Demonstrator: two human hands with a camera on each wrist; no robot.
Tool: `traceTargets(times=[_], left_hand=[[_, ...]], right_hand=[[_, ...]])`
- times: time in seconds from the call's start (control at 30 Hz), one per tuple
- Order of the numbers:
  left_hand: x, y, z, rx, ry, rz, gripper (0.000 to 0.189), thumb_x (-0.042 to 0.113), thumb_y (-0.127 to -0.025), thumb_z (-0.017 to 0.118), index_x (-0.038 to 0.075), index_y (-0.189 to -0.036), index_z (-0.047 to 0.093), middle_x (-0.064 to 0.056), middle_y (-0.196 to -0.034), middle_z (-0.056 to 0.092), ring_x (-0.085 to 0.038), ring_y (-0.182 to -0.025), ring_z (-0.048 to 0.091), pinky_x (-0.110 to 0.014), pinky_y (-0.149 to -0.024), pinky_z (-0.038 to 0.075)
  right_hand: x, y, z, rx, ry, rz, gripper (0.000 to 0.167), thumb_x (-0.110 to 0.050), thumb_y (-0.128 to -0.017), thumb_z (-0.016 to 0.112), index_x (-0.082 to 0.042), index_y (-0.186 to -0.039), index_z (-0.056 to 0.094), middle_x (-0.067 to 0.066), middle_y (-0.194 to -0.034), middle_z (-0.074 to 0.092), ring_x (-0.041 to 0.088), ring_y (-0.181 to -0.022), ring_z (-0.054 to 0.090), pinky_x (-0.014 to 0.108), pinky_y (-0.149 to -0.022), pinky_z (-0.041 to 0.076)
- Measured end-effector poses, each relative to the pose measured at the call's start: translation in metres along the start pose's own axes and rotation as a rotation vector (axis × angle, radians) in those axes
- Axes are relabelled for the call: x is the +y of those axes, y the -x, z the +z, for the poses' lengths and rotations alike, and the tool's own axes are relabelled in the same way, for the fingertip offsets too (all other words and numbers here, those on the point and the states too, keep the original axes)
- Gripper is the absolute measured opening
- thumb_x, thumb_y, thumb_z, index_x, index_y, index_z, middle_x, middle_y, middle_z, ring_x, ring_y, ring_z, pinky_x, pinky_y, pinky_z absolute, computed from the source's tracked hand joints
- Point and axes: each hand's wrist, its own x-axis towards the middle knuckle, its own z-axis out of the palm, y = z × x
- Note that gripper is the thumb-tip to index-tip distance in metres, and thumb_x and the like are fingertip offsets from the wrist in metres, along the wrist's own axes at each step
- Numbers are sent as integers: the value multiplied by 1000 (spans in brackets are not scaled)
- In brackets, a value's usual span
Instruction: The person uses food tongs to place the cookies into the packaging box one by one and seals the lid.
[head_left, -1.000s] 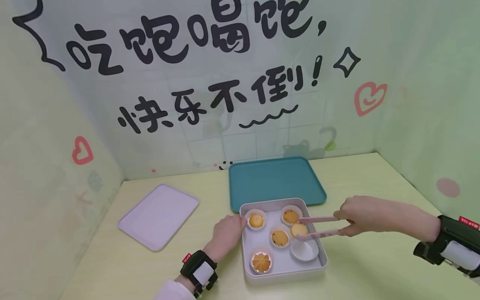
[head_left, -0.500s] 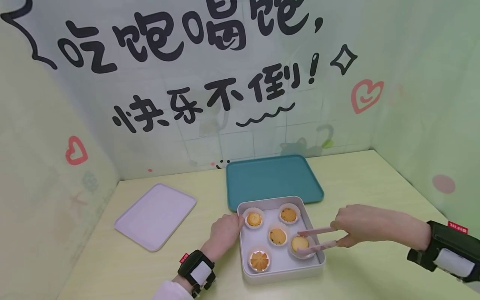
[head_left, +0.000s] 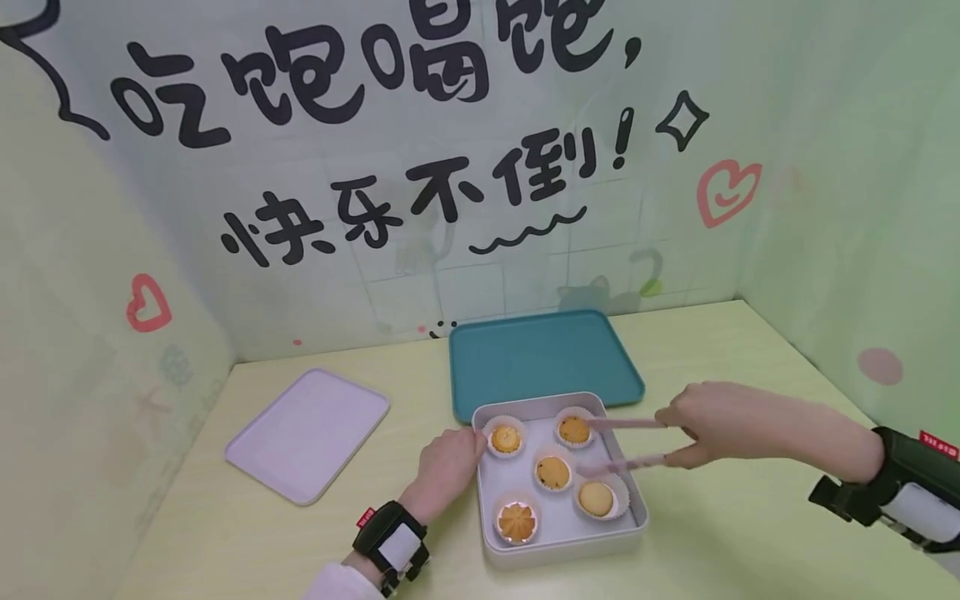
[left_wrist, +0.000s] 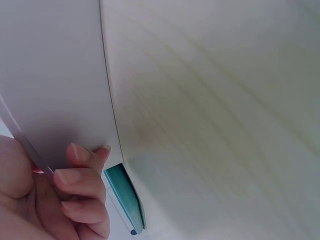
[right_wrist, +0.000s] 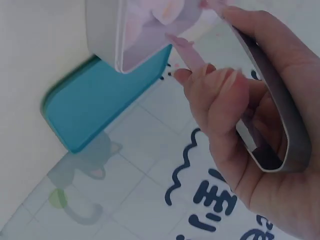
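- Gripping pale pink tongs point(head_left: 626, 423), the right hand point(head_left: 716, 423) has its fingers curled round both arms, whose tips stand apart over the pale box point(head_left: 562, 557).
- One tip lies beside the far-right pastry point(head_left: 575, 430); the other hangs near the middle pastry point(head_left: 553, 472) and the near-right pastry point(head_left: 596, 499).
- The near-right pastry sits off-centre in its white paper cup point(head_left: 622, 492), inside the box.
- The far-left pastry point(head_left: 506, 439) and the near-left pastry point(head_left: 517, 522), segmented on top, also sit in cups there.
- The left hand point(head_left: 450, 462) holds the box at its left wall, fingers bent against the outside.
- Behind the box lies a teal tray point(head_left: 547, 358); a lilac tray point(head_left: 307, 437) lies apart, to the left.
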Motion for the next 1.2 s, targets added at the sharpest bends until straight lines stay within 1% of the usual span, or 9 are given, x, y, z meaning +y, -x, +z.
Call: traceTargets(times=[0.27, 0.33, 0.5, 0.57, 0.6, 0.7, 0.87, 1.03, 1.2], left_hand=[[-2, 0, 0, 3, -8, -2, 37, 18, -96, 39, 8, -60, 44, 1, -51, 31, -12, -42, 33, -24, -37, 25], [-2, 1, 1, 3, -11, -1, 38, 18, -96, 39, 9, -60, 44, 1, -50, 30, -11, -42, 33, -23, -37, 25], [-2, 2, 2, 10, -8, -2, 38, 18, -96, 39, 8, -60, 44, 1, -51, 29, -11, -42, 32, -23, -37, 24], [-2, 3, 3, 8, -5, -4, 37, 18, -95, 39, 8, -60, 44, 1, -51, 30, -11, -42, 33, -24, -37, 25], [-2, 3, 3, 7, -3, -5, 37, 18, -95, 39, 8, -60, 44, 1, -51, 30, -12, -42, 33, -24, -36, 25], [-2, 3, 4, 9, -5, -2, 36, 17, -95, 40, 8, -61, 45, 0, -51, 31, -12, -43, 33, -24, -36, 25], [-1, 4, 4, 21, 1, -1, 35, 17, -95, 40, 7, -62, 46, 0, -51, 31, -12, -43, 33, -24, -36, 25], [-1, 4, 4, 34, -4, 5, 36, 17, -95, 40, 7, -62, 46, 0, -51, 31, -12, -42, 33, -24, -36, 25], [0, 3, 2, 38, -14, 6, 36, 17, -95, 41, 6, -62, 47, 0, -51, 31, -12, -42, 34, -24, -36, 25]], right_hand=[[38, -9, -16, 285, 69, 218, 26, -26, -76, 72, -5, -82, 59, -7, -48, 33, 6, -40, 30, 23, -39, 28], [49, -12, -10, 275, 81, 244, 29, -23, -78, 71, -5, -97, 61, -5, -46, 31, 7, -38, 27, 24, -39, 25], [83, -19, 19, 203, -59, 396, 31, -24, -82, 66, 0, -100, 60, -1, -45, 37, 9, -34, 37, 25, -38, 31], [96, -21, 34, 196, -151, 473, 30, -27, -83, 65, 2, -81, 59, 1, -46, 42, 11, -34, 43, 26, -38, 35], [102, -21, 41, 189, -174, 493, 32, -27, -84, 64, 5, -86, 60, 2, -46, 43, 12, -34, 44, 27, -37, 35], [116, -23, 60, 194, -160, 490, 30, -22, -83, 64, 7, -89, 59, 3, -45, 42, 13, -33, 44, 27, -37, 34], [127, -29, 79, 184, 1, 413, 65, -11, -82, 65, 7, -134, 31, 1, -44, 36, 12, -33, 38, 23, -36, 29], [128, -31, 88, 125, 85, 384, 74, 8, -71, 69, 9, -134, 30, 3, -49, 34, 13, -37, 36, 21, -38, 28], [131, -28, 94, 114, 39, 430, 77, 5, -73, 69, 8, -136, 25, 4, -50, 36, 12, -38, 37, 21, -39, 27]])
